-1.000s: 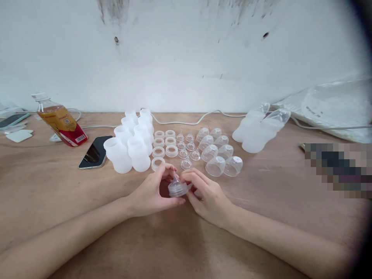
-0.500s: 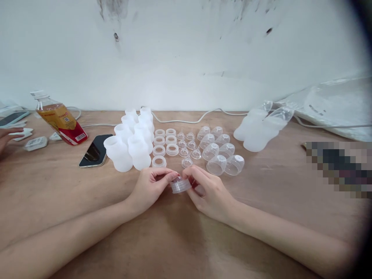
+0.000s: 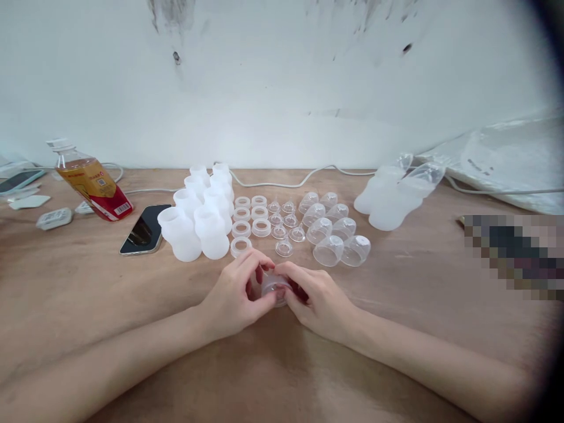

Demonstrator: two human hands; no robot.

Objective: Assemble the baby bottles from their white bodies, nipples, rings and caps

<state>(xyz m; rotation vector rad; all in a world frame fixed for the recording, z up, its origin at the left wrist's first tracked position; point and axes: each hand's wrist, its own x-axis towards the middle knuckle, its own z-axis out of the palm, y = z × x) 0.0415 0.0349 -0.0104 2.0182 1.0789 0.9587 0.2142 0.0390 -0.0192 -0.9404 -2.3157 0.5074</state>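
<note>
Between both hands, low over the table, is a clear bottle collar ring (image 3: 275, 284), its edges partly covered by fingers. My left hand (image 3: 240, 291) grips its left side with thumb and fingers curled. From the right, my right hand (image 3: 319, 296) pinches it, thumb at the front rim. A teat seems to sit in the ring, but fingers hide most of it. Just beyond stand rows of loose collar rings (image 3: 261, 227), clear teats (image 3: 284, 248) and clear domed caps (image 3: 328, 251). White bottle bodies (image 3: 211, 232) stand in two rows to the left.
Two capped white bottles (image 3: 390, 202) are at the back right, near plastic wrapping (image 3: 497, 158). A phone (image 3: 145, 230) and a tilted drink bottle (image 3: 94, 182) lie left. A white cable (image 3: 286, 185) runs along the wall. A blurred-out object (image 3: 515, 252) is at far right.
The ring has come slightly nearer and tipped in my hands, its round face now turned more upward. My left fingers have spread around it. Another person's hand at far left has withdrawn.
</note>
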